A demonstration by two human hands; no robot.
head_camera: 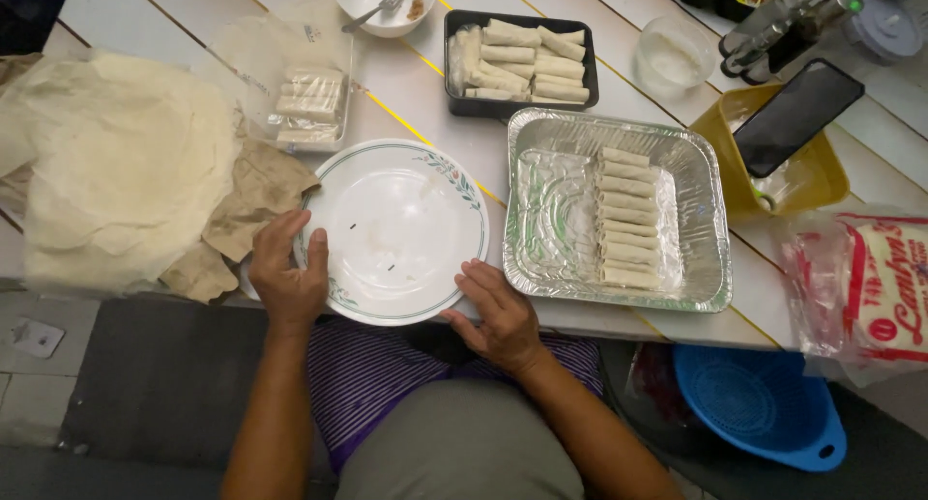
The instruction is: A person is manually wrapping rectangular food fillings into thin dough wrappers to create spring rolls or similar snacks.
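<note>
An empty white plate (pixel 401 220) with a green floral rim sits at the near edge of the white table (pixel 416 94). My left hand (pixel 288 273) grips its left rim, thumb on top. My right hand (pixel 498 312) rests at the plate's lower right rim, fingers bent on the table edge. To the right stands a foil tray (pixel 551 210) with a row of pale rolled wraps (pixel 626 220). A stack of thin round wrappers (pixel 116 162) lies on brown paper at the left.
A black tray of rolls (pixel 522 60) and a clear box of rolls (pixel 309 104) lie further back. A white bowl with a fork (pixel 382 2), a clear cup (pixel 672 56), a yellow tub holding a phone (pixel 797 118), a wrapper packet (pixel 870 278) and a blue colander (pixel 764 403) are around.
</note>
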